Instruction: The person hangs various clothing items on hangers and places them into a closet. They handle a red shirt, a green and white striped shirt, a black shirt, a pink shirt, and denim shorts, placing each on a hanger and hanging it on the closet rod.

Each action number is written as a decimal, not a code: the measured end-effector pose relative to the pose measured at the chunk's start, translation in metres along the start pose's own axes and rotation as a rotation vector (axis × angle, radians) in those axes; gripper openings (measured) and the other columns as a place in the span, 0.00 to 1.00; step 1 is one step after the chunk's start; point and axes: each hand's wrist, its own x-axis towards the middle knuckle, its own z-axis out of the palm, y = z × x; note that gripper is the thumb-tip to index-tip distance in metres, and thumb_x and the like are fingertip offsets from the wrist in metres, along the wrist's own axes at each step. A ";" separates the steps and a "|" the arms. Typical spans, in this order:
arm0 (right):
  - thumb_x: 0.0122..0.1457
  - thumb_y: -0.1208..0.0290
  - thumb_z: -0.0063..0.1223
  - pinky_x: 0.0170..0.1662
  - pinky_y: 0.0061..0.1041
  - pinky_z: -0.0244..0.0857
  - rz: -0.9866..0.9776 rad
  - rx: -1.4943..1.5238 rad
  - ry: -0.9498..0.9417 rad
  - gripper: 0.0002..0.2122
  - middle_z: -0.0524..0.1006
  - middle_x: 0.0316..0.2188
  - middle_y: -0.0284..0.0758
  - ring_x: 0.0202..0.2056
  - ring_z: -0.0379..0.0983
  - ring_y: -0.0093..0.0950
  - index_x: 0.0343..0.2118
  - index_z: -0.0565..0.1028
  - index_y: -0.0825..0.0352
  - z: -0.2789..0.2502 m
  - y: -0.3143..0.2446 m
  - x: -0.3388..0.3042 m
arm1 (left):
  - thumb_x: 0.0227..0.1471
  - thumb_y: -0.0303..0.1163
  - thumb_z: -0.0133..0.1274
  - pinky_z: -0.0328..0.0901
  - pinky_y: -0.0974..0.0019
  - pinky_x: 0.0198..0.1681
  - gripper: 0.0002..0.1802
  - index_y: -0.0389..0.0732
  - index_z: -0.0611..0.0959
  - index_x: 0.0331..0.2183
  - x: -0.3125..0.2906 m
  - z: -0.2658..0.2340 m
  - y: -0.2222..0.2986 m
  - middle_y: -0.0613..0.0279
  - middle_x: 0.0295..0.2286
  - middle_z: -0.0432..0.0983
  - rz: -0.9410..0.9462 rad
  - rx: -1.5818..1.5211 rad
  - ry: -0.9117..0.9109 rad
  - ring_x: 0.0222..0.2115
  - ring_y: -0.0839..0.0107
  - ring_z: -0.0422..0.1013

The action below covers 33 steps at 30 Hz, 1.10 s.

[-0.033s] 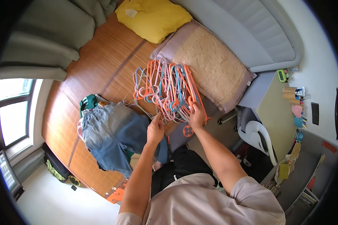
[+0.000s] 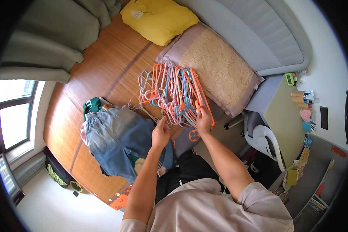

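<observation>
A tangled heap of plastic clothes hangers (image 2: 170, 89), orange, pink, blue and white, lies on the bed in front of me. My right hand (image 2: 203, 120) is closed on an orange hanger at the heap's near right edge. My left hand (image 2: 160, 133) is at the near left edge of the heap, fingers drawn together beside pale hangers; what they pinch, if anything, is hidden. Left of that hand, a pair of blue jeans (image 2: 116, 131) lies over other clothes, with a green garment (image 2: 92, 106) showing at the far left of the pile.
The bed has a brown woven mat (image 2: 100, 65). A patterned pillow (image 2: 216, 65) and a yellow cushion (image 2: 160, 21) lie beyond the hangers, by the grey headboard (image 2: 266, 31). At right are a white chair (image 2: 265, 139) and a desk (image 2: 284, 104); a window (image 2: 13, 120) is at left.
</observation>
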 end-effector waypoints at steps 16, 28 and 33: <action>0.51 0.81 0.61 0.48 0.35 0.73 -0.800 -0.080 0.081 0.07 0.81 0.40 0.34 0.46 0.77 0.39 0.34 0.79 0.70 -0.115 -0.106 -0.006 | 0.61 0.26 0.53 0.72 0.62 0.44 0.25 0.41 0.75 0.59 0.003 -0.024 0.046 0.51 0.46 0.81 0.048 -0.168 -0.129 0.40 0.65 0.79; 0.57 0.81 0.61 0.49 0.32 0.73 -0.753 0.244 0.024 0.08 0.80 0.42 0.38 0.46 0.78 0.39 0.40 0.78 0.69 -0.146 -0.127 -0.001 | 0.49 0.15 0.58 0.70 0.60 0.54 0.51 0.41 0.53 0.69 0.162 -0.031 0.111 0.42 0.65 0.53 0.349 -0.261 0.224 0.61 0.50 0.64; 0.68 0.73 0.54 0.49 0.26 0.71 -0.339 0.586 -0.165 0.09 0.80 0.41 0.38 0.43 0.79 0.29 0.48 0.76 0.69 -0.143 -0.133 0.005 | 0.55 0.20 0.57 0.72 0.68 0.44 0.33 0.42 0.70 0.62 0.154 -0.082 0.101 0.49 0.59 0.67 0.261 -0.417 0.198 0.50 0.63 0.72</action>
